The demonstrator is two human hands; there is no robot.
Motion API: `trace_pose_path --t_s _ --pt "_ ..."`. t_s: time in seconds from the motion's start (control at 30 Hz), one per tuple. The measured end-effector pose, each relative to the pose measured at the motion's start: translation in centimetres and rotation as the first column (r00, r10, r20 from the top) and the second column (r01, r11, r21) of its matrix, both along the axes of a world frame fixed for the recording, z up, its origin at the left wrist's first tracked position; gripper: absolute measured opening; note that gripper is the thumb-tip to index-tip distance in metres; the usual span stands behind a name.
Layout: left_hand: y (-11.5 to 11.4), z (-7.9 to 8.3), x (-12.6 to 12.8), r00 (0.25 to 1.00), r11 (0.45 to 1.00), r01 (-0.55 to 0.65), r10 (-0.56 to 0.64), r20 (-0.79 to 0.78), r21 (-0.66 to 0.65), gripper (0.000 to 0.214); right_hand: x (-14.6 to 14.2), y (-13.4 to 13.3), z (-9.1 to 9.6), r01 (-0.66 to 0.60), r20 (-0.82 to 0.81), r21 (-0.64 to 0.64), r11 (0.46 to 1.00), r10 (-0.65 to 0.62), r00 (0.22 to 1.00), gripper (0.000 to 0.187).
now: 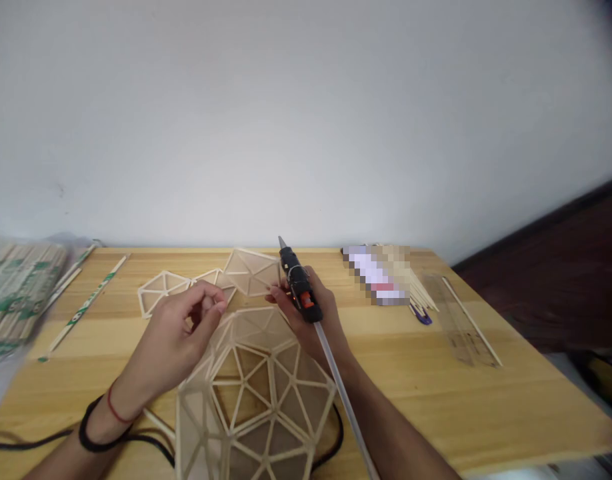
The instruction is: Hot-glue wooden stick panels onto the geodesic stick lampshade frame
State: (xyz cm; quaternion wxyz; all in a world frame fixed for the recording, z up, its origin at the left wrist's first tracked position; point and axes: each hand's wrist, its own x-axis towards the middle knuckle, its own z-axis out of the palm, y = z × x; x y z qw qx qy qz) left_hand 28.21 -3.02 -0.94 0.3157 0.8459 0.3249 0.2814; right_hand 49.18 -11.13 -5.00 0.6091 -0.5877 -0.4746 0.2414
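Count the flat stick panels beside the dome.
3: left panel and middle panel on the table, right panel at the right hand gripping the glue gun. The dome may hide others.

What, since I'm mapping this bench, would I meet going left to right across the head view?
Wrapped stick packs → loose wrapped stick → flat stick pentagon → left hand → glue gun, held in the right hand → bare sticks → clear ruler.
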Motion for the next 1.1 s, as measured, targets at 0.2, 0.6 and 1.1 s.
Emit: trace_pose_path --t_s 0.2,0.6,1.1 --pt "1.0 0.0 -0.3 0.998 0.98 0.049 -0.042 0.038 -0.193 0.024 -0.1 0.0 0.2 0.023 -0.022 0.003 1.0 -0.023 0.999 0.022" --pt "2.5 0.4 -1.5 0.959 0.86 0.265 -0.284 0.022 -0.437 0.03 -0.2 0.0 0.1 0.015 -0.018 0.006 1.0 -0.014 1.0 0.021" --pt "4.3 0.0 -2.1 0.885 0.782 0.382 -0.463 -0.049 -0.493 0.027 -0.1 -0.1 0.9 0.008 0.02 -0.036 0.999 -0.007 1.0 0.023"
